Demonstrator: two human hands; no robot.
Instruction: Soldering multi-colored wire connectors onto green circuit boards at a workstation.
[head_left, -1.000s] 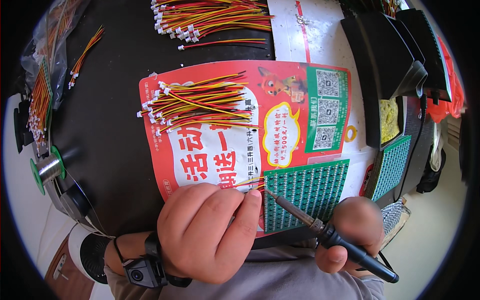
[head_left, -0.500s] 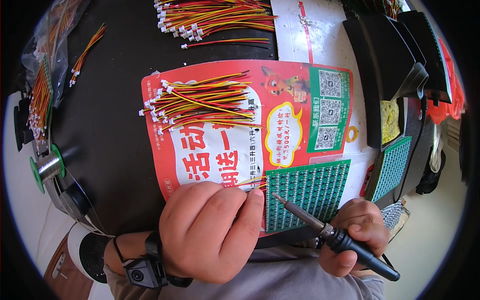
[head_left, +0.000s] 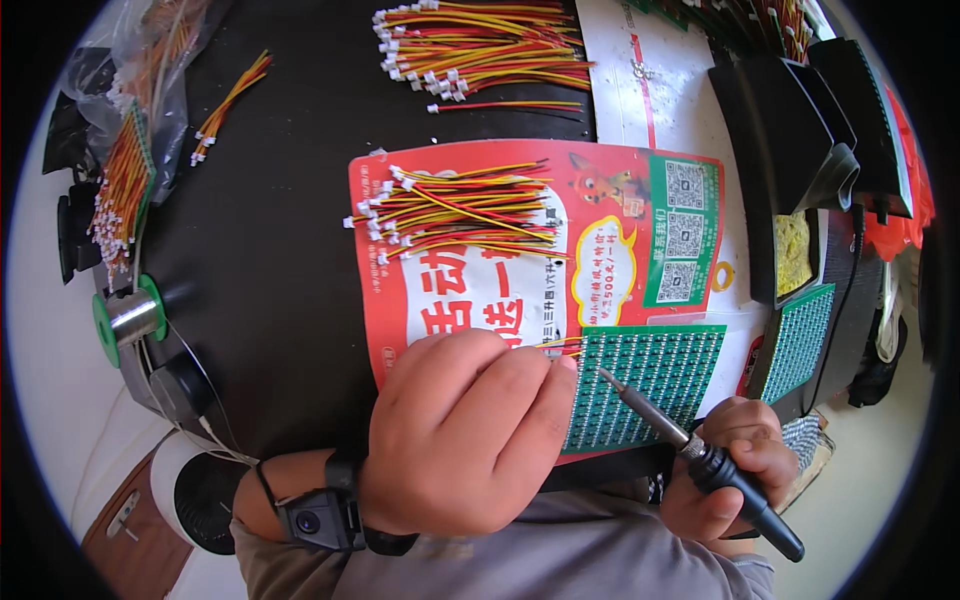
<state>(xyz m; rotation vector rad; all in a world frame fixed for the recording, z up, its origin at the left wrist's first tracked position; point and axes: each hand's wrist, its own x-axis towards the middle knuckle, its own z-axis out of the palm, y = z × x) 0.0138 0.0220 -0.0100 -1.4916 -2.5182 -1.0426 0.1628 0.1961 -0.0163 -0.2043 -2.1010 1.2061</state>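
Note:
My left hand is closed, its fingertips pinching a thin cable of red, yellow and black wires at the left edge of a green circuit board panel. Most of that cable is hidden behind the fingers. In my right hand is a soldering iron with a black handle, tilted so its tip points up and left. The tip is over the panel's left part; whether it touches cannot be told. The panel, covered in rows of small repeated circuits, lies on a red printed sheet.
White-plugged cables lie on the sheet, and another bunch lies beyond. A green solder spool stands at the left. On the right are a black holder, a yellow sponge and stacked green boards.
The whole view has shifted, so the table and both hands appear farther right. My grip on the cable and on the soldering iron looks the same.

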